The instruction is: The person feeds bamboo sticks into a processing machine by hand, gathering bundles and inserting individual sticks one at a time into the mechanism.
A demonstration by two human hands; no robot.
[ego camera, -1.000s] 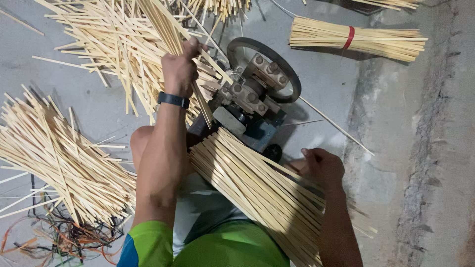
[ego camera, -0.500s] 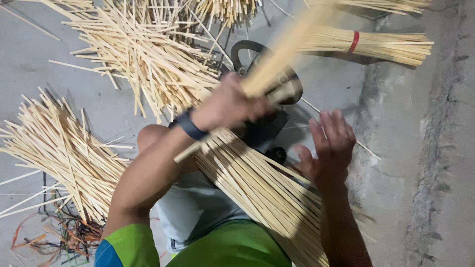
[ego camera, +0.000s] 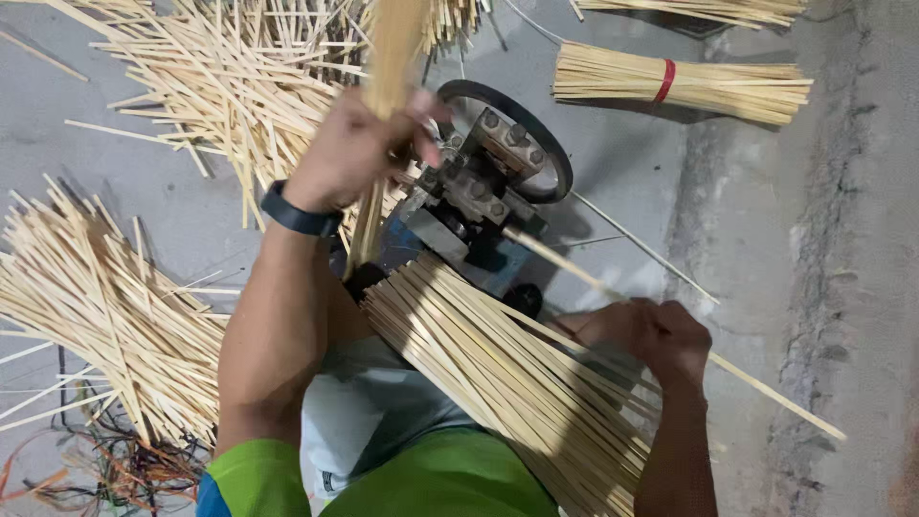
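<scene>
A blurred handful of bamboo sticks stands near upright at top centre, gripped in the closed left hand, which wears a dark wristband. Just right of it sits a small machine with a black wheel. A single stick runs from the machine toward the lower right, pinched in the closed right hand. A thick sheaf of sticks lies across the lap, under that hand. Loose sticks spread over the floor at left; a tied bundle with a red band lies upper right.
</scene>
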